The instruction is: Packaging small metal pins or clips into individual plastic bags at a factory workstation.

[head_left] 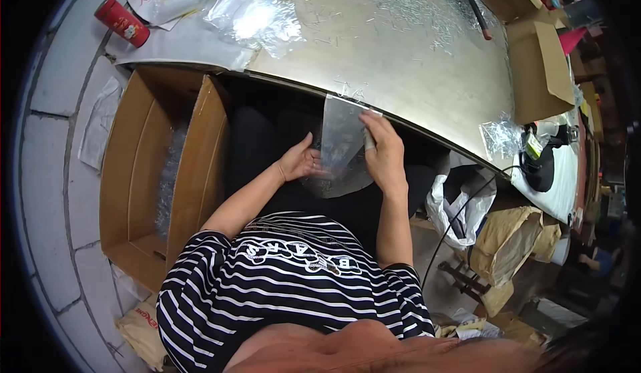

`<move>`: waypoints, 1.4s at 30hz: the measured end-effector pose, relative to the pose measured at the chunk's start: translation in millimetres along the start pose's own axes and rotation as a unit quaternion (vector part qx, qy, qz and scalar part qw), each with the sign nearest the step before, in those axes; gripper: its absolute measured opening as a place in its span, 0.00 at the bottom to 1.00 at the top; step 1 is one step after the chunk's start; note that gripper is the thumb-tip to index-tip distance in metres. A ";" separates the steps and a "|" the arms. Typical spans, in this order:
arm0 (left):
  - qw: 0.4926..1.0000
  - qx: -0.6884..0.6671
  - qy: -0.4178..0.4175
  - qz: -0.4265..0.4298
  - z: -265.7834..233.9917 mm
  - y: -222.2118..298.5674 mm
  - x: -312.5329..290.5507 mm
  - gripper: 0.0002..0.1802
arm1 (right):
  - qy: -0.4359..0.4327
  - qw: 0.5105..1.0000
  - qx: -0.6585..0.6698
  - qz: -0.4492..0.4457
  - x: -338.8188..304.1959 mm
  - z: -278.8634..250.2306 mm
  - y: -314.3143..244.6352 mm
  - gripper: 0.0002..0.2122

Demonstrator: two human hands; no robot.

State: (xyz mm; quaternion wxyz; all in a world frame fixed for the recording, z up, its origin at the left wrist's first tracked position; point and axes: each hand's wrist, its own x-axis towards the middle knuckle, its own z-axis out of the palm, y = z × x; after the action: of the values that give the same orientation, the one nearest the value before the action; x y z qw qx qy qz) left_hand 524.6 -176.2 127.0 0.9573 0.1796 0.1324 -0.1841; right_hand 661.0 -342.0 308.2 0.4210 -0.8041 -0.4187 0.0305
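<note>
A clear plastic bag [342,129] hangs at the table's near edge, above my lap. My right hand [385,151] grips its right side near the top, with a pale wrap on one finger. On the bag's left, my left hand [302,160] has its thumb raised and fingers apart, fingertips by the bag's lower left side; blur hides whether they touch it. Several small thin shiny pieces [350,92] lie on the table edge just above the bag's mouth. Many more such pieces [414,12] are scattered over the far part of the metal-topped table [334,46].
An open cardboard box [193,139] with shiny contents stands left. Clear plastic bags [257,16] and a red can [122,22] lie toward the far left. Another cardboard box [541,72] sits on the right, near a black cable [461,209] and a white bag [457,206].
</note>
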 end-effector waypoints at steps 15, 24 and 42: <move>0.950 0.285 0.084 0.091 35.4 -16.4 -7.3 0.24 | -0.302 0.950 -0.023 0.069 -44.5 21.1 -5.9 0.16; 0.930 0.329 0.147 0.078 47.0 -13.0 -0.6 0.22 | -0.004 0.990 -0.107 -0.096 33.8 27.0 -18.2 0.18; 0.929 0.350 0.109 0.055 31.5 -10.3 -11.0 0.19 | -0.245 0.967 0.023 0.067 -46.8 43.7 3.9 0.18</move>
State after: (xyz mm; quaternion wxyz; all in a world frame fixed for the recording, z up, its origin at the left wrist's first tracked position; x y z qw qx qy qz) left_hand 516.5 -194.1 155.9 0.8220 0.5290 0.1527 -0.1453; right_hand 615.6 -347.4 263.1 0.3207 -0.7884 -0.4537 0.2639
